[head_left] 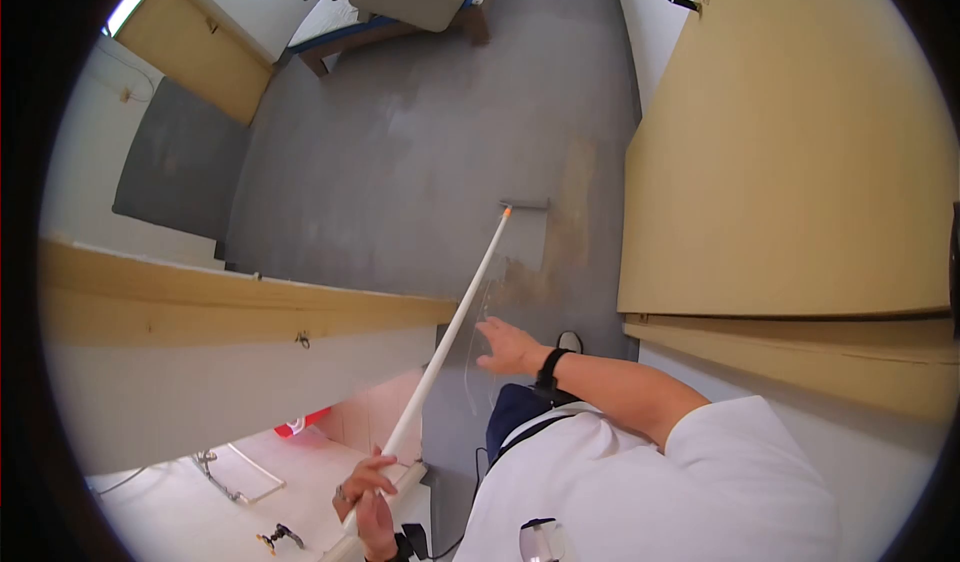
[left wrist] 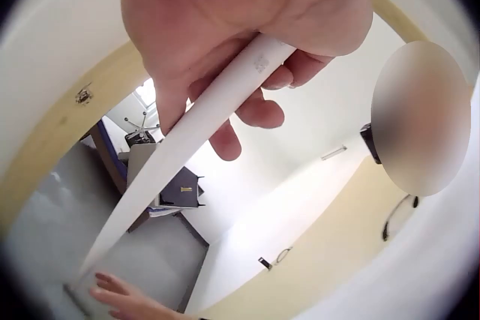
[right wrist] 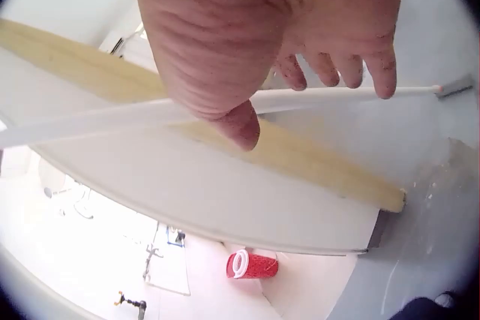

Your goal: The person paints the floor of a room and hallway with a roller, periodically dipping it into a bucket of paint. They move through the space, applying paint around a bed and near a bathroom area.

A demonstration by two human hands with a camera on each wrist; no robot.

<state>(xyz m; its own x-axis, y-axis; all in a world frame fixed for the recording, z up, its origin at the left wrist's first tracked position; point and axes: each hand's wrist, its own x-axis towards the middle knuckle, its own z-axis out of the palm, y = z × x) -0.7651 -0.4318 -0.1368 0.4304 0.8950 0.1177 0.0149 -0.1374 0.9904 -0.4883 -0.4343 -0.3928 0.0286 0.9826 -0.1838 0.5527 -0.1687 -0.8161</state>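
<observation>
A long white pole (head_left: 440, 347) slants from my left hand up to a paint roller (head_left: 527, 204) on the grey floor. The roller sleeve is grey, and an orange collar (head_left: 507, 212) marks the pole's far end. My left hand (head_left: 367, 497) grips the pole near its lower end; in the left wrist view its fingers (left wrist: 225, 140) curl round the shaft. To the right of the pole, my right hand (head_left: 512, 348) is held out with fingers spread and holds nothing. Its thumb overlaps the pole in the right wrist view.
A pale strip (head_left: 528, 237) and brown patches (head_left: 545, 287) mark the floor by the roller. A yellow door (head_left: 790, 162) stands at right, a yellow-edged partition (head_left: 250, 302) at left. A bed (head_left: 370, 37) is at the back. Beyond the partition lies a red container (right wrist: 255, 265).
</observation>
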